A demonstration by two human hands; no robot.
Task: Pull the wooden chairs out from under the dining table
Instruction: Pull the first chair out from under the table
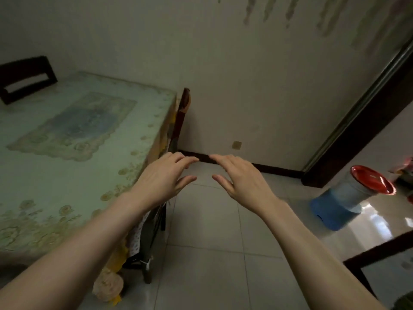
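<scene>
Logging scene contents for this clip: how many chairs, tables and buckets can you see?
Chairs: 2, one at the table's right side, one at its far end
Tables: 1
Buckets: 1
Total: 4

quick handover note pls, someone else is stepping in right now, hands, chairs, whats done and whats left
Left hand: open, empty, over the table's right edge.
Right hand: open, empty, above the floor tiles.
Near chair: tucked against the right side of the table, back showing above the edge. Far chair: at the far side, also pushed in.
Done: neither looks pulled out.
Left: grip the near chair's back, draw it out, then the far one.
</scene>
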